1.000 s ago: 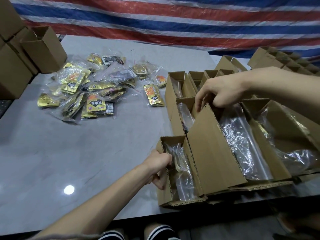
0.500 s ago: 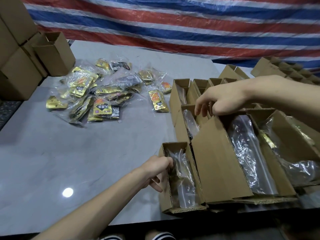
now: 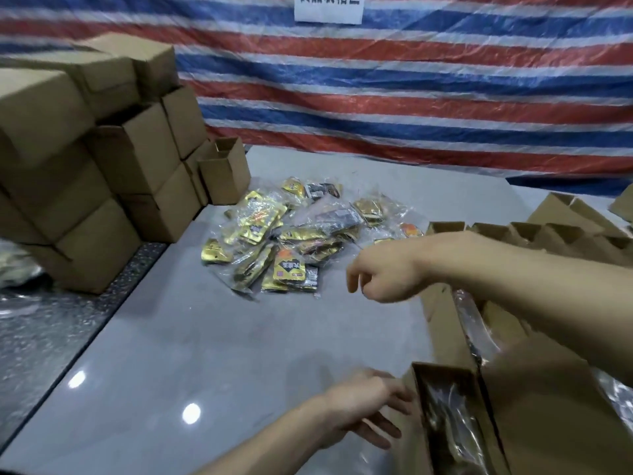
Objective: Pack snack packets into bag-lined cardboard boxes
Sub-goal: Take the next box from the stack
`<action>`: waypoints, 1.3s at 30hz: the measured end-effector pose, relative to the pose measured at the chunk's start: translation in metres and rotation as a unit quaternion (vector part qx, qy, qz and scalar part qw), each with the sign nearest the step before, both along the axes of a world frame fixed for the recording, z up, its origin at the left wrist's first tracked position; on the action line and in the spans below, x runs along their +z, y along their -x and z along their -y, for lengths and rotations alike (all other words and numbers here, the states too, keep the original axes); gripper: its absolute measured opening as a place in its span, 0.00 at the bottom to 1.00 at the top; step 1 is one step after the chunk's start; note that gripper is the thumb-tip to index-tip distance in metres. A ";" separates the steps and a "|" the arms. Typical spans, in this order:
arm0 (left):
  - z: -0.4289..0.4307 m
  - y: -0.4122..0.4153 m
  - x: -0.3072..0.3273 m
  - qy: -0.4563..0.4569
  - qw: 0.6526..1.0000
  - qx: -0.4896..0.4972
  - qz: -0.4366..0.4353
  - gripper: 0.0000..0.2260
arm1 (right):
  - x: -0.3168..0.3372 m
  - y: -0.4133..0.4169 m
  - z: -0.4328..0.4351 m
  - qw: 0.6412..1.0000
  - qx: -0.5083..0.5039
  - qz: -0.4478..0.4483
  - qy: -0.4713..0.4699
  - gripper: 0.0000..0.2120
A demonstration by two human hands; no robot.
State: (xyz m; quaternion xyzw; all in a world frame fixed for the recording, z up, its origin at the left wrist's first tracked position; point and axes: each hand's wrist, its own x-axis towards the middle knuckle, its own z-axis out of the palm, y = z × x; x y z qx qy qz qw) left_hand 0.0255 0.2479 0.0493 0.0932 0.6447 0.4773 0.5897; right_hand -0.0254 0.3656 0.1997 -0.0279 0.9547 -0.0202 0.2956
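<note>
A heap of gold, orange and black snack packets (image 3: 291, 245) in clear wrap lies on the grey table (image 3: 205, 337). Open bag-lined cardboard boxes (image 3: 455, 416) stand in rows at the right. My right hand (image 3: 383, 275) hovers over the table between the packets and the boxes, fingers loosely curled and holding nothing. My left hand (image 3: 366, 406) is blurred beside the left wall of the nearest box, fingers spread toward it; whether it touches the box I cannot tell.
A stack of closed cardboard boxes (image 3: 89, 159) fills the left side, with one open box (image 3: 226, 173) at its far end. More open boxes (image 3: 561, 221) line the far right. A striped tarp (image 3: 411, 80) hangs behind. The table's left edge borders a speckled floor.
The view has swung up and left. My right hand has left the box row and moved left toward the packets. My left hand has let go of the nearest box's wall.
</note>
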 end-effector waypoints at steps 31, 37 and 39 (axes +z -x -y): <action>0.269 0.387 0.138 0.674 0.262 0.059 -0.688 0.55 | -0.130 0.175 0.049 0.976 -0.031 -0.138 0.167 0.18; 0.270 0.377 0.144 0.659 0.299 0.027 -0.690 0.52 | -0.119 0.169 0.048 0.959 -0.054 -0.174 0.216 0.17; 0.264 0.368 0.156 0.652 0.302 0.034 -0.694 0.51 | -0.114 0.165 0.046 0.955 -0.053 -0.190 0.221 0.17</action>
